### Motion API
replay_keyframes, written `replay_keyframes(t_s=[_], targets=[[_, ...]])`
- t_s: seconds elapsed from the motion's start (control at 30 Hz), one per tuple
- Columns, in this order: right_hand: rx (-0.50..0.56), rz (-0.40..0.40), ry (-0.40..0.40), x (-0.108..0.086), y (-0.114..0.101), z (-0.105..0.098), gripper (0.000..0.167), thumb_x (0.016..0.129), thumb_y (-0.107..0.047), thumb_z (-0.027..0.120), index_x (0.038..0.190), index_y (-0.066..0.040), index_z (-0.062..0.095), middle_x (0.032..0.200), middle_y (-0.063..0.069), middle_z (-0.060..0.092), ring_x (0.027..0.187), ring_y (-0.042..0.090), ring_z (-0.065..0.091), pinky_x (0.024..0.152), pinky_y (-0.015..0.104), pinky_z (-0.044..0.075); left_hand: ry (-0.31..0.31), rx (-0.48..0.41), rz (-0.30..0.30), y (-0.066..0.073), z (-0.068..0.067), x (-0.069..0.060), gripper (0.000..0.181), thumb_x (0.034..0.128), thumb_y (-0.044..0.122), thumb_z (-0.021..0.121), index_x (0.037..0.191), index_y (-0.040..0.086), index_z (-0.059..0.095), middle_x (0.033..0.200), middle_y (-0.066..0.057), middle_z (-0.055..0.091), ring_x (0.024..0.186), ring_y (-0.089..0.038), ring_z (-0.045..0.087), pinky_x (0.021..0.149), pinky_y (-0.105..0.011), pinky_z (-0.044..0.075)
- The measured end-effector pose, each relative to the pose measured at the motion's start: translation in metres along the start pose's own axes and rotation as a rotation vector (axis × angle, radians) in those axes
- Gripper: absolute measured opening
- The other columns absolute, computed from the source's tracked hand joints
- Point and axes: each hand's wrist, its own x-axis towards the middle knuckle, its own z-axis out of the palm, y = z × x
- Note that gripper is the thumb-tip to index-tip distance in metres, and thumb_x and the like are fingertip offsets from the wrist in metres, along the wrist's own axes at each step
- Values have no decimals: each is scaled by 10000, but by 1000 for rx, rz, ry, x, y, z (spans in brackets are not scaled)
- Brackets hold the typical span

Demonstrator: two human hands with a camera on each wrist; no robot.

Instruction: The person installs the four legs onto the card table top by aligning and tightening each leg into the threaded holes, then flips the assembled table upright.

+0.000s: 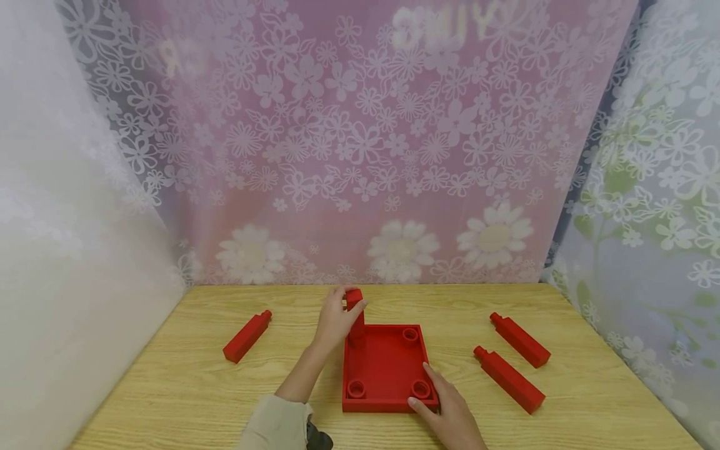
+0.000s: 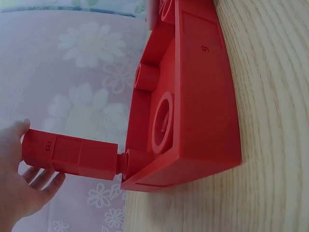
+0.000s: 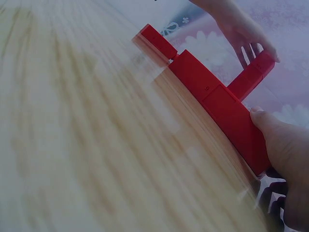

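Observation:
A shallow red tray-like panel [image 1: 374, 405] lies on the wooden table, with round sockets in its corners. My left hand [image 1: 332, 324] grips a red square leg [image 2: 72, 151] near its top and holds it upright over the far left corner. In the left wrist view the leg's narrow neck meets the socket there; how deep it sits is hidden. At the near right corner, my right hand [image 1: 452, 409] holds the panel's rim, thumb on the front side and fingers along the right side.
One loose red leg [image 1: 246, 336] lies on the table to the left. Two more, a farther leg [image 1: 520, 340] and a nearer leg [image 1: 510, 380], lie to the right. A flowered curtain [image 1: 360, 156] hangs behind the table's back edge.

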Motion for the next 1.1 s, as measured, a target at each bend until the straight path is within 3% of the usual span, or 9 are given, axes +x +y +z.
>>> replay_keyframes(t_s=[0.2, 0.43, 0.67, 0.83, 1.1], targets=[[2, 2, -4, 0, -1, -1, 850, 766, -598, 614, 1411, -100, 372, 1342, 198, 423, 1185, 412, 396, 893, 591, 351, 24, -65, -77, 0, 4, 0, 381, 855, 209, 671, 1165, 29, 542, 1074, -117, 476, 953, -262, 520, 816, -387, 479], [-6, 2, -2, 1, -1, -2, 859, 764, -610, 606, 1411, -97, 369, 1343, 201, 420, 1187, 414, 392, 890, 595, 350, 16, -147, -103, -1, 3, 0, 390, 842, 156, 684, 1154, 7, 502, 1108, -114, 511, 1000, -269, 536, 851, -380, 463], [-1, 4, -1, 1, 0, -1, 859, 762, -603, 614, 1411, -95, 370, 1342, 205, 421, 1186, 417, 392, 889, 595, 351, -31, -53, -58, -2, 0, -1, 317, 895, 83, 528, 1206, 46, 581, 1135, -120, 539, 1006, -278, 523, 836, -406, 457], [-3, -1, 2, 1, 0, -1, 857, 763, -599, 616, 1409, -91, 372, 1341, 202, 424, 1185, 415, 396, 893, 590, 352, -26, 9, -41, -2, 0, 0, 350, 898, 74, 453, 1220, 60, 589, 1144, -113, 549, 980, -263, 521, 824, -410, 444], [-3, -10, 6, 0, 1, 0, 855, 759, -607, 613, 1408, -103, 378, 1339, 189, 430, 1178, 408, 406, 887, 583, 362, -35, 5, -71, -3, 2, -4, 438, 902, 289, 600, 1270, 66, 519, 1230, -148, 466, 979, -294, 536, 782, -421, 480]])
